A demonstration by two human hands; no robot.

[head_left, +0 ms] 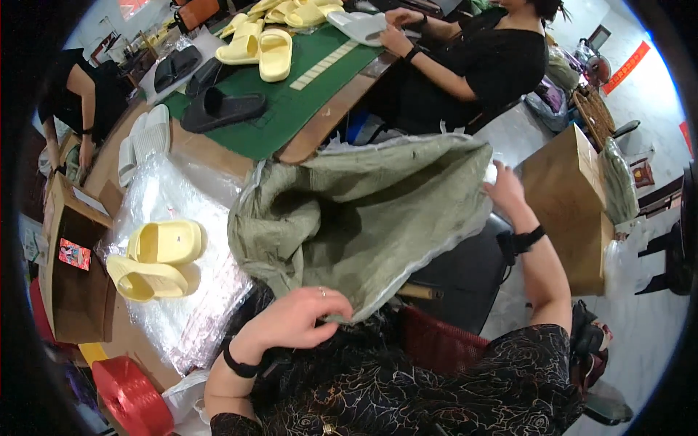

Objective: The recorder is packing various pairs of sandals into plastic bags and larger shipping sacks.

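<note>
A large olive-green woven sack [407, 232] spreads in front of me with its mouth wide apart, facing me. At its near rim my left hand [309, 316] pinches the edge, with a ring on one finger. My right hand [507, 190] grips the far right corner of the rim, and a bit of white shows by the fingers. Inside the sack it is dark, and I see nothing lying in it. Left of the sack, a pair of yellow slide sandals [166, 243] rests on a stack of clear plastic bags [207, 320].
A green cutting mat [291, 109] on the table bears yellow and black slides [222, 110]. Grey slides [145, 142] lie nearby. Two co-workers [465, 65] work across and at left. Cardboard boxes stand left [80, 269] and right [567, 203]; a red twine roll [132, 396] sits at lower left.
</note>
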